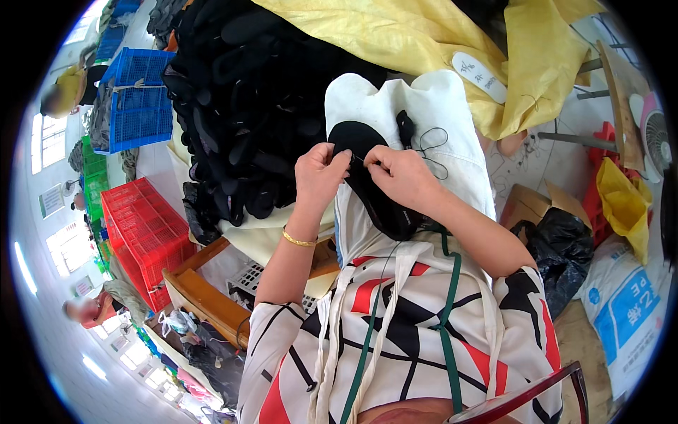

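- Across the lap in the head view, a black fabric shoe [385, 212] lies on white cloth [445, 113].
- Left hand [319, 173]: mostly closed, thumb and fingers gripping the shoe's edge.
- Right hand [404, 177]: curled into a fingertip pinch just beside the left; whether it grips a needle is too small to tell.
- Thin black looped thread [434, 145] lies nearby; the step looks like hand-stitching.
- Next move probably calls for a steady edge and a careful pull.
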Tool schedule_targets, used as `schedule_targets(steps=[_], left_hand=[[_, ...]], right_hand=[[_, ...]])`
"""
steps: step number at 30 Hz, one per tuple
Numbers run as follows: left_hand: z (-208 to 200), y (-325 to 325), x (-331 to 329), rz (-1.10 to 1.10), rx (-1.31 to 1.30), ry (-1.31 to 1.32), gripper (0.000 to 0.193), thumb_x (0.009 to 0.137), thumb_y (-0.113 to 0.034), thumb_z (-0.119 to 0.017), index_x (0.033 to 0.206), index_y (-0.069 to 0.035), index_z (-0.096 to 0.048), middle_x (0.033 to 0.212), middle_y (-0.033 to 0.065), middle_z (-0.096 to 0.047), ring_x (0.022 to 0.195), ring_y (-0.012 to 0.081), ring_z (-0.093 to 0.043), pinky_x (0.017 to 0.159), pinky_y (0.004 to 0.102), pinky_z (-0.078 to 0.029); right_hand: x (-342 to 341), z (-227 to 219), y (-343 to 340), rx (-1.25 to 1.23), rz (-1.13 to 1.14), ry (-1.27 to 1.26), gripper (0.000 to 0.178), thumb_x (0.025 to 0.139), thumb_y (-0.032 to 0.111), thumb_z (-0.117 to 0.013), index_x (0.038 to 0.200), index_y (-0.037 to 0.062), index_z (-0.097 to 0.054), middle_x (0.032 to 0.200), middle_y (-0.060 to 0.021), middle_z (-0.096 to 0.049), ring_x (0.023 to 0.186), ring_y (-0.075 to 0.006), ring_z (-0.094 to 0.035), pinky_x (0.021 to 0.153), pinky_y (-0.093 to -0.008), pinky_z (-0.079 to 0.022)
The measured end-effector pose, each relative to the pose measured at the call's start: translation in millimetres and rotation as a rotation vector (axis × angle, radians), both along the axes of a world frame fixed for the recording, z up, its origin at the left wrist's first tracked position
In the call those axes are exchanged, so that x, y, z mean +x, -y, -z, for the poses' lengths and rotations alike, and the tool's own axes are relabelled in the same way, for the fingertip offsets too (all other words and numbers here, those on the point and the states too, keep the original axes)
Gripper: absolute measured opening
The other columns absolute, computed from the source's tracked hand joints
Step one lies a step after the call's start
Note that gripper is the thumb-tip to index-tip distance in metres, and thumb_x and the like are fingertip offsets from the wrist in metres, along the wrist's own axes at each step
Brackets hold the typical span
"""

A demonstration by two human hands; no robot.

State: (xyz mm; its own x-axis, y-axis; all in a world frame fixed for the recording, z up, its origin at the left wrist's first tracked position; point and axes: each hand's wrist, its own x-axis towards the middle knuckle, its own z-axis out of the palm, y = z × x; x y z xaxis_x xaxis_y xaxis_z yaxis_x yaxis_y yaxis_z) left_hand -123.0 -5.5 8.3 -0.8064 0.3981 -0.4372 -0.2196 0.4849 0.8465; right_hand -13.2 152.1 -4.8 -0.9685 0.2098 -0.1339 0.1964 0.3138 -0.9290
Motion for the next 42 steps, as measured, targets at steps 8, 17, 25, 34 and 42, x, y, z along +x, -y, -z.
schedule_targets(steps=[8,17,25,34,42], left_hand=[[-1.9,-3.2,-1.7,0.017,-0.052,-0.003,0.013,0.088,-0.013,-0.070,0.083,-0.001,-0.068,0.068,0.0013,-0.065,0.056,0.0045,-0.057,0.052,0.0188,-0.045],[-15.7,-12.3,-8.2,-0.002,-0.111,0.176,0.016,0.088,-0.016,-0.067,0.079,-0.003,-0.065,0.064,0.0017,-0.061,0.051,0.0067,-0.055,0.047,0.0208,-0.044],[-15.6,-8.4,-13.2,0.032,-0.031,0.236,0.014,0.090,-0.016,-0.066,0.081,-0.005,-0.065,0.065,-0.0001,-0.061,0.050,0.0055,-0.054,0.048,0.0201,-0.043],[-11.0,-7.2,-16.3,0.050,-0.003,0.235,0.013,0.090,-0.015,-0.066,0.081,-0.006,-0.066,0.065,-0.0002,-0.061,0.051,0.0055,-0.054,0.049,0.0200,-0.043],[-14.5,-8.6,-18.6,0.088,-0.004,0.254,0.014,0.091,-0.015,-0.064,0.081,-0.005,-0.064,0.067,-0.0007,-0.060,0.053,0.0061,-0.054,0.051,0.0201,-0.044]], right_hand=[[-2.1,3.6,-0.4,0.108,-0.025,-0.023,0.012,0.090,0.011,-0.059,0.096,0.0031,-0.064,0.081,-0.0207,-0.068,0.074,-0.0386,-0.067,0.067,-0.0437,-0.054],[2.8,32.8,20.9,0.384,-0.030,-0.212,0.013,0.093,0.011,-0.057,0.101,0.0068,-0.048,0.066,-0.0116,-0.062,0.056,-0.0324,-0.063,0.047,-0.0453,-0.046],[-4.2,27.9,8.4,0.435,-0.088,-0.225,0.012,0.088,0.010,-0.057,0.096,0.0059,-0.048,0.068,-0.0114,-0.062,0.063,-0.0326,-0.065,0.052,-0.0445,-0.049],[-7.6,14.4,-10.9,0.380,-0.204,-0.108,0.009,0.093,0.014,-0.057,0.099,0.0077,-0.055,0.072,-0.0139,-0.066,0.068,-0.0350,-0.066,0.057,-0.0468,-0.050],[-8.4,18.5,-5.2,0.373,-0.159,-0.128,0.009,0.091,0.012,-0.057,0.098,0.0078,-0.054,0.072,-0.0127,-0.065,0.067,-0.0341,-0.066,0.056,-0.0459,-0.050]])
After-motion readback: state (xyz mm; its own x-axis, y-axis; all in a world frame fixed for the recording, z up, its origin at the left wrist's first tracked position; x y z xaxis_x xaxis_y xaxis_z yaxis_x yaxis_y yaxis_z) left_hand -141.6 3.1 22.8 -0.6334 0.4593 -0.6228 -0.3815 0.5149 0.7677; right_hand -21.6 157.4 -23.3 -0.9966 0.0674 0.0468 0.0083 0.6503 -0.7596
